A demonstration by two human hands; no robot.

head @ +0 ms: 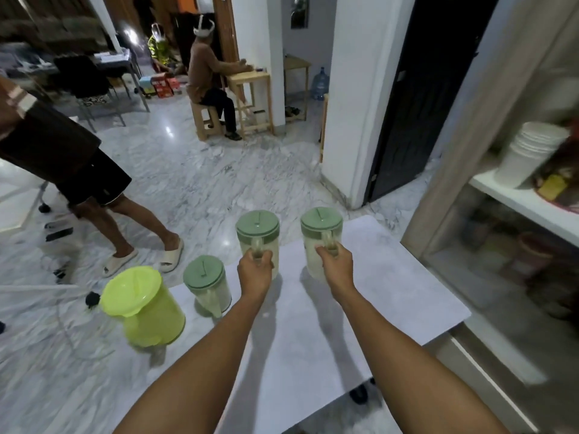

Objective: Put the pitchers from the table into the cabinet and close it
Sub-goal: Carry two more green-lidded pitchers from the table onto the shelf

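Several pitchers are in view over a white table [391,289]. My left hand [255,270] grips the handle of a clear pitcher with a green lid [257,225]. My right hand [335,264] grips the handle of a second clear green-lidded pitcher [321,222]. Both held pitchers are upright near the table's far edge. A third clear pitcher with a green lid [205,283] stands at the table's left corner. A lime-green pitcher [144,305] stands at the left edge beside it. The cabinet [501,214] is at the right, with its shelves in sight.
Stacked white cups [529,151] and a tray sit on the cabinet's upper shelf; pots stand lower down. A person in shorts and sandals [94,189] stands left on the marble floor. Another person sits on a wooden stool [206,117] farther back. A white pillar [354,104] rises beyond the table.
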